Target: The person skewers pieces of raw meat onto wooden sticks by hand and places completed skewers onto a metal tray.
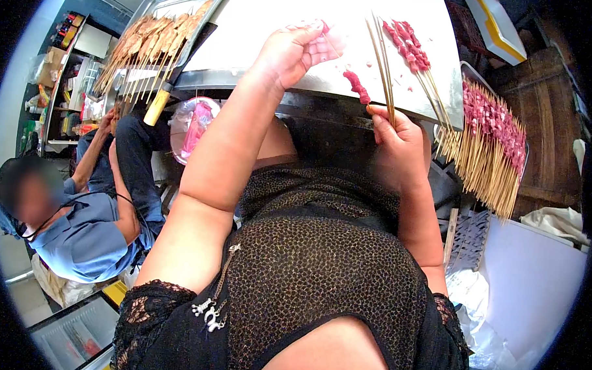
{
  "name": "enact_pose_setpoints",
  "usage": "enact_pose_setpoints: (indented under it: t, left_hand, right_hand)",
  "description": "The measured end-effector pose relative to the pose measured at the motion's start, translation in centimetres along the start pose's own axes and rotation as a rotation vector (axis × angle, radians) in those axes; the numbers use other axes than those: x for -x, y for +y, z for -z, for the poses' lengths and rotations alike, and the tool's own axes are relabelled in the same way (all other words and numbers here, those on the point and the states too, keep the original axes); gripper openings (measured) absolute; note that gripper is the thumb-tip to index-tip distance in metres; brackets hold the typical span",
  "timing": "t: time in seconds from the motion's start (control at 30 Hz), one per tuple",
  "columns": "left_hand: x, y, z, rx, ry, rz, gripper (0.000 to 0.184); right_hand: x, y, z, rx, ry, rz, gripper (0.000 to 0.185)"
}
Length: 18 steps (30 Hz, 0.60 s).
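My left hand (304, 51) is above the white board (249, 27), thumb and finger pinched on a small piece of red meat (325, 27). My right hand (398, 139), at the board's near edge, is closed around several bare bamboo skewers (383, 70) pointing away from me. Between its thumb and finger it also holds a skewer with red meat (357, 87) threaded on it; the thin tip reaches toward my left hand. Just right of these, a few finished raw meat skewers (408, 45) lie on the board.
Many raw meat skewers (490, 123) are piled on a tray to the right. At the left, a metal tray (214, 3) holds browner skewers (161, 33), near a yellow-handled knife (157, 107). A basin with a pink bag (197, 126) stands below the board. Another person (89, 223) sits at left.
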<state>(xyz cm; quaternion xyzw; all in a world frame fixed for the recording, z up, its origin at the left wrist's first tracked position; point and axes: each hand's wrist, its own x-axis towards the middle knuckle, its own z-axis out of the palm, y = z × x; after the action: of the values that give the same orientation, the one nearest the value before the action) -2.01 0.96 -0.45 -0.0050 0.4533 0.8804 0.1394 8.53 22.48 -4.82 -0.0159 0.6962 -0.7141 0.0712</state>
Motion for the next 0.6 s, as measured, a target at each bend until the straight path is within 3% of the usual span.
enact_pose_setpoints:
  t: [0.37,0.47,0.53,0.6]
  left_hand:
    - [0.8,-1.9,-1.6,-0.132,-0.081,0.004,0.025]
    - [2.0,-2.8,-2.7,-0.185,-0.139,0.106,0.03]
    - [1.5,-1.3,-1.8,-0.334,-0.153,0.077,0.03]
    - [-0.4,0.7,0.1,-0.864,-0.031,-0.154,0.029]
  right_hand:
    - [0.0,-0.2,-1.0,-0.208,-0.049,-0.069,0.019]
    - [-0.4,-1.0,-1.0,-0.207,0.057,-0.044,0.022]
    - [-0.5,-0.3,-0.4,-0.265,0.103,0.009,0.023]
    - [-0.3,-1.1,0.6,-0.242,0.128,-0.033,0.023]
